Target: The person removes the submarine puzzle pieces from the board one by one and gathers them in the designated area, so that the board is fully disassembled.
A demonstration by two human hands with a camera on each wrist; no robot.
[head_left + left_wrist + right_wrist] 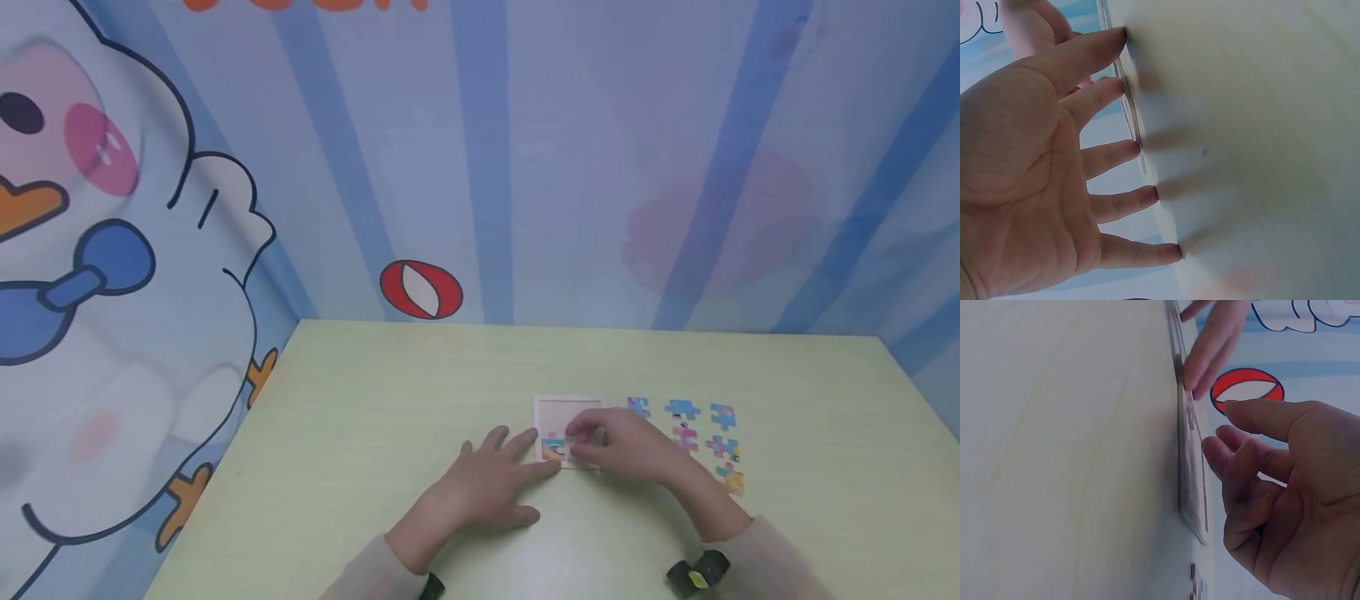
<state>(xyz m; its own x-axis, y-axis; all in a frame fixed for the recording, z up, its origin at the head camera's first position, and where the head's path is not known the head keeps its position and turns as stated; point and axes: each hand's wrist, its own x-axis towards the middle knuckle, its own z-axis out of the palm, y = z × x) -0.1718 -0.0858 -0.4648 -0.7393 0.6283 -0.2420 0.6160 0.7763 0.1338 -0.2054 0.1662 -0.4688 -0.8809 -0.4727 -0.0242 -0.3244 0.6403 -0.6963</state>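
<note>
A small white-rimmed puzzle tray (568,397) lies flat between the two hands. In its lower left corner is a colourful jigsaw piece (552,449). My left hand (483,492) is spread palm down at the tray's left edge, its fingertips touching the tray and table. Over the tray's lower right part, my right hand (632,443) has its fingers bent. In the right wrist view a fingertip of the right hand (1279,487) meets the tray (1191,481), with the thumb apart and nothing visible between them. The right hand hides part of the tray.
Several loose jigsaw pieces (682,409) lie spread on the pale table (360,400) to the right of the tray, partly behind the right hand. A blue striped printed backdrop (555,167) stands along the table's far edge, with a cartoon bird (187,325) on the left side.
</note>
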